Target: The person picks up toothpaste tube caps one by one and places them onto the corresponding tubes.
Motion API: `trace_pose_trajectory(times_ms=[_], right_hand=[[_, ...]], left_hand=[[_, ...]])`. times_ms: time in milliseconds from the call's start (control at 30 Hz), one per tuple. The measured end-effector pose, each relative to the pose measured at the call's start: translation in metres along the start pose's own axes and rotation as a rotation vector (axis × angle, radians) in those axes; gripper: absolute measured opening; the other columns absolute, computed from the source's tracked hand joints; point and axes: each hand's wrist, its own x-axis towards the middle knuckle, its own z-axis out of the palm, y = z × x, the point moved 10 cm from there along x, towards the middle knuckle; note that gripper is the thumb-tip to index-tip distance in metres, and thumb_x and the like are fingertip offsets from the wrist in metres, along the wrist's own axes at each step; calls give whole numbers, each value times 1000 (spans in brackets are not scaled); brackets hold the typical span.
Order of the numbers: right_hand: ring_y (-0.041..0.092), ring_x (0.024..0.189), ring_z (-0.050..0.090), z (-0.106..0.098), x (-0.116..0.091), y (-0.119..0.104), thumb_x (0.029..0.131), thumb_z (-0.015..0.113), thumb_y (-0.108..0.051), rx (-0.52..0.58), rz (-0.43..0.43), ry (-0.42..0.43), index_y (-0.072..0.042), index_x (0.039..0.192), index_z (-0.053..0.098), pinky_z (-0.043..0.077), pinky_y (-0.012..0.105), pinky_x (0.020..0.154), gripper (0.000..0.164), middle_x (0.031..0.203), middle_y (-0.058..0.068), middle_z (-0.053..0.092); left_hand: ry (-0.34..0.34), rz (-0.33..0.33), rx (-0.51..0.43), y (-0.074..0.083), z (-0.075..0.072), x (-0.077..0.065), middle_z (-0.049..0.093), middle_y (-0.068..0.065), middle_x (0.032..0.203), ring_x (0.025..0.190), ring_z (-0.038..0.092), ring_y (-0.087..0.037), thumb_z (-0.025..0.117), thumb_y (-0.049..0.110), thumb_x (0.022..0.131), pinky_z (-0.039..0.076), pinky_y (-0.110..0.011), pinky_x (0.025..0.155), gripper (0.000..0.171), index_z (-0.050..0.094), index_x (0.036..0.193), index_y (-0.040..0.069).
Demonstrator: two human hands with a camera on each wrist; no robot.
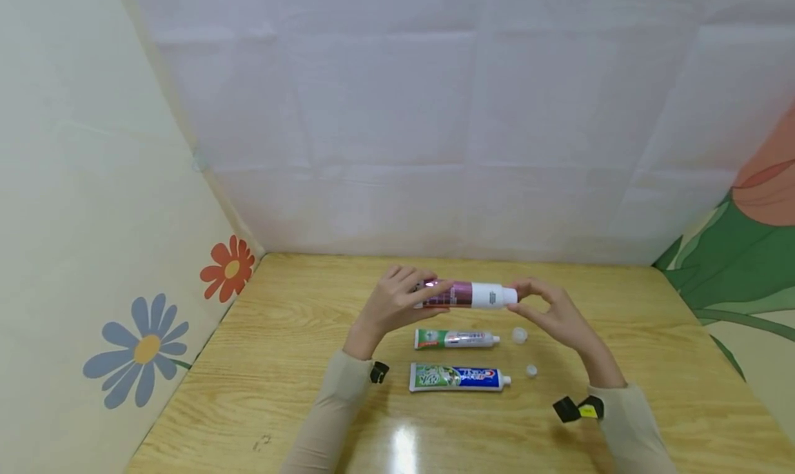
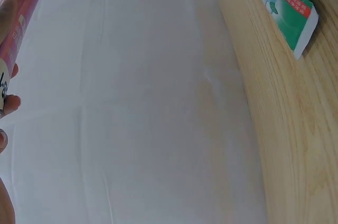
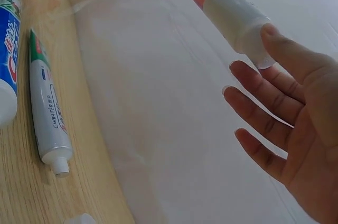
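Observation:
Above the table, a pink and white toothpaste tube (image 1: 459, 294) is held level. My left hand (image 1: 404, 298) grips its pink end, fingers over the top and thumb below. At the other end my right hand (image 1: 549, 312) pinches the white cap (image 1: 510, 296) between thumb and index finger; in the right wrist view the other fingers (image 3: 259, 102) stand apart from it. Below on the table lie a green and white toothpaste tube (image 1: 456, 339) and, nearer, a green and blue toothpaste tube (image 1: 459, 377), both with bare nozzles pointing right.
Two loose white caps lie right of the tubes, a larger cap (image 1: 519, 334) and a smaller cap (image 1: 531, 370). The wooden table (image 1: 261, 363) meets a white sheet (image 1: 385, 115) at the back and a flower-painted wall (image 1: 124, 205) on the left.

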Motion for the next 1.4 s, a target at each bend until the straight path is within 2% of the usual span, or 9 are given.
trace_pose_trajectory(times_ms=[233, 367, 533, 667, 767, 867, 1067, 1267, 1400], right_hand=[[8, 90, 58, 0, 1, -5, 85, 65, -6, -57, -52, -1, -9, 110, 60, 34, 66, 90, 26, 95, 1, 66], [8, 91, 58, -1, 0, -5, 86, 65, -9, -57, -35, 9, -10, 110, 61, 36, 64, 91, 25, 96, 1, 66], [7, 97, 55, -1, 0, -6, 83, 70, -15, -79, -40, 19, -14, 116, 60, 43, 49, 90, 35, 104, -3, 63], [8, 99, 55, 1, 1, -12, 78, 74, -14, -137, -113, 21, -15, 119, 60, 47, 33, 86, 43, 109, -3, 62], [10, 96, 57, 1, 2, -18, 74, 76, -5, -178, -185, 41, -12, 115, 63, 50, 28, 82, 44, 107, 0, 64], [10, 92, 59, -2, 2, -21, 70, 77, 0, -213, -235, 62, -10, 112, 64, 51, 28, 79, 45, 105, 2, 66], [10, 86, 58, -5, 4, -20, 70, 78, -4, -284, -237, 79, -11, 114, 65, 51, 31, 75, 46, 102, -2, 66], [18, 84, 59, -5, 7, -18, 70, 79, -10, -360, -270, 77, -11, 111, 66, 43, 40, 82, 43, 94, -3, 67], [18, 84, 59, -5, 10, -15, 71, 79, -12, -383, -279, 68, -11, 109, 66, 41, 43, 84, 41, 92, -3, 67]], left_hand=[[-5, -10, -1, 0, 3, -1, 64, 1, 95, 79, 57, -12, 73, 50, 72, 47, -24, 69, 53, 64, 117, 25], [-3, -19, -9, -1, 3, -1, 64, 1, 95, 78, 58, -12, 74, 50, 71, 46, -24, 68, 52, 65, 116, 25], [-11, -31, -16, -1, 5, -2, 65, 1, 95, 78, 58, -12, 76, 50, 69, 46, -24, 67, 55, 65, 116, 25], [-17, -34, -15, -1, 8, -2, 65, 1, 94, 78, 58, -13, 78, 50, 65, 46, -25, 68, 58, 65, 115, 25], [-29, -40, -17, -1, 11, -3, 65, 1, 94, 78, 58, -13, 77, 51, 66, 47, -25, 69, 57, 65, 116, 25], [-48, -49, -29, -2, 14, -3, 65, 2, 95, 79, 59, -13, 76, 51, 68, 47, -25, 69, 55, 65, 116, 25], [-75, -73, -59, -5, 20, -5, 65, 1, 98, 81, 59, -13, 77, 49, 68, 47, -26, 71, 57, 63, 118, 25], [-152, -79, -108, -8, 31, -11, 64, 1, 101, 86, 59, -12, 76, 45, 72, 48, -26, 76, 56, 61, 121, 24], [-215, -101, -159, -13, 42, -15, 63, 1, 104, 89, 58, -12, 77, 40, 72, 47, -28, 79, 58, 60, 124, 23]])
